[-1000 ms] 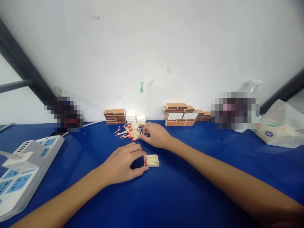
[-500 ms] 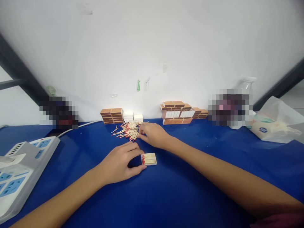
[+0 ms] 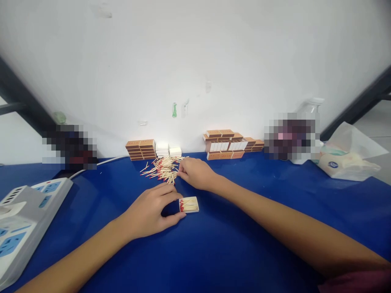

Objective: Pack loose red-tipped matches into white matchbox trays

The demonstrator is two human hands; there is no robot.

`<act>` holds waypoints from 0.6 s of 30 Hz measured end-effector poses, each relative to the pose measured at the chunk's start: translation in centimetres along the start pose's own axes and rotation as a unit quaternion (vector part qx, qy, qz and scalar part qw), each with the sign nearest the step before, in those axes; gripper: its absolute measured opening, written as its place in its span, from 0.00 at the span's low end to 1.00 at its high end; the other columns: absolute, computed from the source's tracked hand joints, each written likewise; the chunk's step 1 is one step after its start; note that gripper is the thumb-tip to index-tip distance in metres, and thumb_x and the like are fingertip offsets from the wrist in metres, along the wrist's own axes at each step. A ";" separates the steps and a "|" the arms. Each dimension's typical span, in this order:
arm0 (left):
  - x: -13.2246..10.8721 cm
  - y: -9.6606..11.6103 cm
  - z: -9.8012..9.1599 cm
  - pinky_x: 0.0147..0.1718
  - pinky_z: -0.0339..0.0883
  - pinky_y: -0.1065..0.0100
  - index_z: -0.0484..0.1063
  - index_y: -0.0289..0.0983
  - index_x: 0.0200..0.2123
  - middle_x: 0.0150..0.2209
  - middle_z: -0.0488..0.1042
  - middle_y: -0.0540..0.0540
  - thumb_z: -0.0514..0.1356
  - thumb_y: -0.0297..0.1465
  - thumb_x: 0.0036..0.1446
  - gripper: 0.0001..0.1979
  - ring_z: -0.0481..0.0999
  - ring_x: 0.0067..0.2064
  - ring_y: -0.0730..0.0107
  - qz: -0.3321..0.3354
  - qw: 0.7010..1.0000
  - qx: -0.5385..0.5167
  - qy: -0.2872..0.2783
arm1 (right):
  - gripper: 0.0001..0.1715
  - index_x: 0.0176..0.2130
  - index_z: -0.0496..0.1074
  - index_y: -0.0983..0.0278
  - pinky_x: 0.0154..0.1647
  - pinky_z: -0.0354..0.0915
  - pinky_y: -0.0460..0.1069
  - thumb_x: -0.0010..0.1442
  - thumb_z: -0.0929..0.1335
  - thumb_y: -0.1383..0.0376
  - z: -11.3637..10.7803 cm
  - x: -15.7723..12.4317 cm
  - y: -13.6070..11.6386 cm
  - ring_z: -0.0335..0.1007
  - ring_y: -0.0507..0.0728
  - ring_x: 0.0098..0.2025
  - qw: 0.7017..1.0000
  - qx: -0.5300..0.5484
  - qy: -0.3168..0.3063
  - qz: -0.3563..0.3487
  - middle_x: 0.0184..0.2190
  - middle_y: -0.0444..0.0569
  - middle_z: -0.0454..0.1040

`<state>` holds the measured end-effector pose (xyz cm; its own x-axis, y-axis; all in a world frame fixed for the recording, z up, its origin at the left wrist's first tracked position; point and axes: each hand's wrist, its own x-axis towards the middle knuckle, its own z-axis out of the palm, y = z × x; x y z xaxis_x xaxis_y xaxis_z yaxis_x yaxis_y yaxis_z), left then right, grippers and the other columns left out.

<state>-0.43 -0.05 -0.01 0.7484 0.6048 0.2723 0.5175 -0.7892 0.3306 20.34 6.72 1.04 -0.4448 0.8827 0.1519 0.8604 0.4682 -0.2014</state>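
The hands are apart above a blue table (image 3: 220, 244). The left hand (image 3: 152, 209) grips the left end of a small white tray (image 3: 197, 204), thumb at the near corner and forefinger at the far one, with the palm arched clear of the table. The tray lies flat in front of the person, holding a layer of matches (image 3: 189, 204), red heads toward that hand.

The right hand (image 3: 195, 173) is farther out, at the right edge of a loose pile (image 3: 161, 167) of matches, its thumb and fingers drawn close together (whether a match is between them, I cannot tell).

Behind the pile, against the wall (image 3: 146, 69), stand white stacks (image 3: 162, 150) and, just left of them, brown boxes (image 3: 141, 150). More boxes (image 3: 226, 145) are built up to the right, some with white sides showing. A power strip (image 3: 56, 195) sits at far left; a tissue pack (image 3: 345, 165) and a partly blurred spray bottle (image 3: 314, 105) are at far right.
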 end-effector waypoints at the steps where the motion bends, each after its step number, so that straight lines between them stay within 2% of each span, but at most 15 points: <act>1: 0.0 0.0 0.0 0.42 0.73 0.62 0.77 0.40 0.50 0.43 0.76 0.43 0.63 0.39 0.66 0.14 0.76 0.43 0.61 0.000 1.000 0.000 0.001 | 0.10 0.39 0.75 0.64 0.37 0.59 0.50 0.71 0.67 0.62 -0.1 0.0 0.0 0.75 0.58 0.41 1.000 0.002 0.002 0.004 0.44 0.54 0.80; 8: 0.0 -0.1 0.0 0.43 0.73 0.62 0.77 0.40 0.50 0.44 0.76 0.44 0.63 0.39 0.66 0.13 0.77 0.44 0.62 0.001 1.000 -0.005 0.004 | 0.11 0.34 0.75 0.65 0.35 0.57 0.49 0.68 0.68 0.64 -0.8 0.3 0.5 0.73 0.57 0.38 0.999 0.034 0.024 0.012 0.37 0.53 0.80; 11: 0.1 -0.1 0.0 0.44 0.73 0.61 0.76 0.40 0.50 0.44 0.76 0.44 0.63 0.39 0.66 0.13 0.77 0.44 0.61 -0.001 1.000 -0.001 0.005 | 0.12 0.35 0.75 0.65 0.35 0.59 0.49 0.70 0.67 0.63 -1.4 0.0 1.1 0.72 0.55 0.36 0.997 0.058 0.038 0.015 0.37 0.52 0.80; 15: 0.0 -0.1 0.1 0.45 0.73 0.60 0.76 0.39 0.49 0.44 0.76 0.44 0.63 0.39 0.66 0.12 0.77 0.45 0.61 -0.004 1.000 0.001 0.022 | 0.11 0.37 0.73 0.65 0.36 0.61 0.48 0.71 0.66 0.63 -2.2 -2.3 2.2 0.71 0.53 0.35 0.991 0.120 0.051 0.011 0.36 0.49 0.79; 18: 0.0 -0.2 0.2 0.43 0.72 0.61 0.76 0.40 0.48 0.43 0.76 0.44 0.64 0.38 0.65 0.11 0.76 0.44 0.62 -0.011 1.000 -0.001 0.023 | 0.10 0.39 0.73 0.64 0.38 0.62 0.48 0.72 0.66 0.62 -2.4 -5.0 3.2 0.71 0.54 0.37 0.989 0.140 0.035 0.008 0.37 0.49 0.77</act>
<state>-0.44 0.10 -0.22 0.7166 0.6263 0.3069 0.5324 -0.7755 0.3393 25.89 3.70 1.99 -0.4046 0.8896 0.2120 0.7596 0.4560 -0.4637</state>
